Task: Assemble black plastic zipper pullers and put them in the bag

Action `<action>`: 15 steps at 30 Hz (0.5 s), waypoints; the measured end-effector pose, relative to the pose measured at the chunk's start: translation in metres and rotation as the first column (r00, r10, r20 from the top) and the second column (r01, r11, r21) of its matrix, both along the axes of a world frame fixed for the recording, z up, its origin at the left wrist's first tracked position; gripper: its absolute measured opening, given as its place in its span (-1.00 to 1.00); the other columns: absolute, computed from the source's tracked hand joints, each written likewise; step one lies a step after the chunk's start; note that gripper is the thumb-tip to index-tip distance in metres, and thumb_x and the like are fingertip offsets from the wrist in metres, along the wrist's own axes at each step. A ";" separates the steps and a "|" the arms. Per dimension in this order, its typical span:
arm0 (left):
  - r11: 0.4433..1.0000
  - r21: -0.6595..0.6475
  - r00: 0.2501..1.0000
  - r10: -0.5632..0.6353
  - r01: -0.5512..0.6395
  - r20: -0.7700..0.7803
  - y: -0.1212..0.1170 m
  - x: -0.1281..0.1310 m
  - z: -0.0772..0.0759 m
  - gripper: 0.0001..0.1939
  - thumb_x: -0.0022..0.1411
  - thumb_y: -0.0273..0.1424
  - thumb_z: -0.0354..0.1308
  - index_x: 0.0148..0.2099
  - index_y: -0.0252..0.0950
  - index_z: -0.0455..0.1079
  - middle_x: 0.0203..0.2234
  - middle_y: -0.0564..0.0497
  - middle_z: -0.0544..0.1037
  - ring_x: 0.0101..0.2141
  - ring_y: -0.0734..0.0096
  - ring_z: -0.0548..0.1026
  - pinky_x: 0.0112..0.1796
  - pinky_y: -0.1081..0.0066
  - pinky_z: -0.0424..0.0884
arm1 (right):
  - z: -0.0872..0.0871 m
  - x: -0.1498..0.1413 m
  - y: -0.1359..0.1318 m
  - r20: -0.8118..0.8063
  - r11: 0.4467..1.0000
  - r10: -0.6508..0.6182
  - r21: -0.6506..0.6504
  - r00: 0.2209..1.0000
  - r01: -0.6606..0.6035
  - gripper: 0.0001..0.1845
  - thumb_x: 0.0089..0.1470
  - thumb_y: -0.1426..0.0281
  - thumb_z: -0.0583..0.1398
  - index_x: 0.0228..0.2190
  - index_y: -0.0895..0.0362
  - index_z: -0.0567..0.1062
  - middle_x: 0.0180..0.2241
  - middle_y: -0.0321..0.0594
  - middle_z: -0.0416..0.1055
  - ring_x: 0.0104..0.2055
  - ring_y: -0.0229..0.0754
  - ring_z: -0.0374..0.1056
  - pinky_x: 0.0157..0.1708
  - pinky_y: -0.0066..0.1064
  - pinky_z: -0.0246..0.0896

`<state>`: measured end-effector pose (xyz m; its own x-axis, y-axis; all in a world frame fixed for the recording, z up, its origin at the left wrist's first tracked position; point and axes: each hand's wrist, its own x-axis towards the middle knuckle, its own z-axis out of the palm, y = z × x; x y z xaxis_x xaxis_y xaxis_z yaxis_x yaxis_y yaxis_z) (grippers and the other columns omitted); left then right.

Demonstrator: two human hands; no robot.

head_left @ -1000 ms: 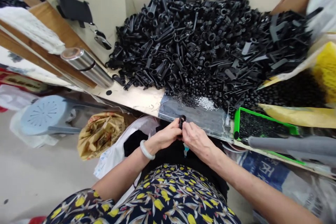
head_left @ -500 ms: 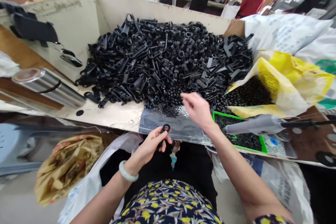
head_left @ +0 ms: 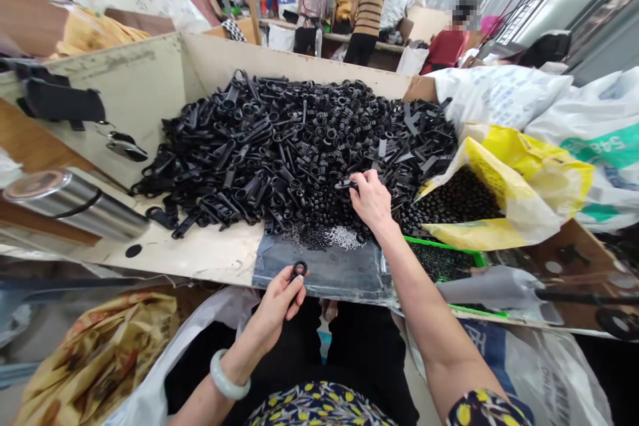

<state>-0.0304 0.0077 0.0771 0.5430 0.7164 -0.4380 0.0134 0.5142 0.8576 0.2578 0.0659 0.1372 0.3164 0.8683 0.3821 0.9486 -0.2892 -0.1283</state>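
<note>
My left hand is closed around a black plastic part with a ring end. The ring sticks up above the thumb, over the front edge of the bench; the rest of the part is hidden in my fingers. Over the heap of black plastic parts, my right hand pinches a small flat black piece at the fingertips. Below that hand lie small silver pins beside tiny dark parts on a grey mat.
A steel flask lies tilted at the left. A yellow-and-white sack of black beads, a green tray and a grey power screwdriver are at the right. Several people work beyond the back board.
My hands have parted. My left hand keeps the ring-ended part; my right hand has reached forward to the heap and now has a flat black piece. The view has tilted up.
</note>
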 end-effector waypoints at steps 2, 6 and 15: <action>1.000 -0.023 1.000 0.011 -0.011 -0.005 0.001 0.000 -0.003 -0.36 0.11 0.08 0.36 -0.03 -0.33 0.33 -0.60 0.22 0.32 -0.66 0.70 0.04 -0.60 0.54 -0.16 | -0.008 -0.001 -0.015 -0.006 1.000 0.022 0.006 1.000 -0.022 -0.75 0.36 0.40 0.12 -0.01 0.03 0.53 -0.01 -0.12 0.38 -0.13 -0.10 0.38 -0.17 -0.33 0.21; 0.998 -0.064 1.000 -0.010 0.010 0.004 0.002 0.003 -0.006 -0.41 0.17 0.04 0.33 0.00 -0.32 0.34 -0.57 0.20 0.38 -0.67 0.71 0.11 -0.57 0.54 -0.08 | -0.024 -0.005 -0.037 0.032 0.996 0.085 -0.040 0.996 -0.084 -0.78 0.38 0.40 0.10 -0.07 0.04 0.55 -0.05 -0.15 0.41 -0.14 -0.12 0.38 -0.15 -0.33 0.16; 0.985 -0.167 0.996 -0.023 0.036 0.084 0.005 0.016 0.010 -0.50 0.15 -0.10 0.33 0.00 -0.30 0.31 -0.52 0.13 0.49 -0.63 0.60 0.30 -0.52 0.51 0.10 | -0.038 -0.008 -0.041 0.052 0.994 0.094 -0.052 0.994 -0.091 -0.79 0.30 0.43 0.16 -0.08 0.05 0.54 -0.12 -0.14 0.45 -0.11 -0.07 0.34 -0.16 -0.28 0.03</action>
